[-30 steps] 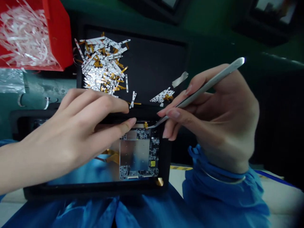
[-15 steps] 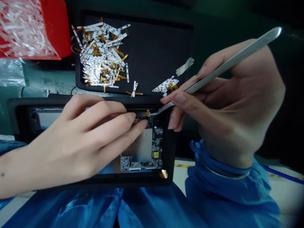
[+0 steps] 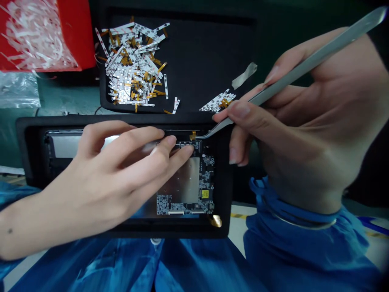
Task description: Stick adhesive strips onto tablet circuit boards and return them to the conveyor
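My right hand grips a pair of metal tweezers like a pen, between thumb and fingers. Their bent tip touches or nearly touches a small orange flex cable at the top edge of an open electronic device. My left hand lies over that device with its fingers stretched out, fingertips resting near the cable and the circuit board. A silver metal plate covers the board's middle. The device sits in a black tray; the left hand hides much of its centre.
Behind lies a second black tray, with a heap of white strips with orange flex cables and a smaller bunch. A pale tape piece is beside it. A red box of white scraps stands far left, near a clear bag.
The whole view has shifted slightly. My right hand and the tweezers appear farther right and higher, with the tip still at the orange cable. My left hand stays on the device.
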Tool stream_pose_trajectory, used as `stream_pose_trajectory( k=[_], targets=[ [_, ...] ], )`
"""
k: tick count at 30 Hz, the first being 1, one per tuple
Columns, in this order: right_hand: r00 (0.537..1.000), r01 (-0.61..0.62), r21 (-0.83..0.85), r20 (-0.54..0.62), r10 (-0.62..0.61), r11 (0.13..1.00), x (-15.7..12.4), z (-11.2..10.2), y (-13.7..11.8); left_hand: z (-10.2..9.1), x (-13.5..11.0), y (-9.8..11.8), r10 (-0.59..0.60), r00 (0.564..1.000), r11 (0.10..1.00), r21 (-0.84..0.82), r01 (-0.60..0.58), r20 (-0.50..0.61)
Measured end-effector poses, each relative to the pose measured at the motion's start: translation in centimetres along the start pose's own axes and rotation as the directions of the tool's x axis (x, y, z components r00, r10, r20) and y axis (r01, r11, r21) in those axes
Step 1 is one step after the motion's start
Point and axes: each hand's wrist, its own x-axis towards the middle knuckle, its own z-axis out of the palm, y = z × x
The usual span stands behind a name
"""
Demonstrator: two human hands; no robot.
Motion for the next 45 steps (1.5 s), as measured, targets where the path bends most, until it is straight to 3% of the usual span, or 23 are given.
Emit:
stream_pose_trajectory(
  k=[10,16,20,25,32,45],
  targets=[
    [1.0,0.0,0.019,0.016,0.0,1.0,0.2,-0.1,-0.3,-0.1,0.0,0.0,0.019,1.0,0.999,0.029,-0.019,0.014],
    [0.997,-0.007,0.07,0.083,0.001,0.998,0.5,-0.1,-0.3,-0.4,0.0,-0.1,0.015,1.0,0.999,0.033,-0.015,0.019],
    [0.998,-0.011,0.091,0.059,0.006,0.996,0.6,-0.1,-0.1,-0.3,-0.3,-0.2,0.03,0.999,0.999,0.025,-0.03,0.013],
    [0.995,-0.062,0.122,0.086,0.052,0.991,1.0,-0.3,0.4,-0.2,0.1,-0.4,0.017,1.0,1.0,0.01,-0.017,0.019],
    [1.0,-0.013,0.057,0.012,0.013,0.998,0.7,0.1,-0.1,-0.3,0.5,-0.6,0.014,1.0,0.999,-0.032,-0.014,0.0],
    [0.998,-0.054,-0.001,-0.01,0.054,0.999,0.5,0.2,-0.5,-0.5,0.1,-0.6,0.002,0.999,0.998,-0.069,0.0,0.033]
  ],
)
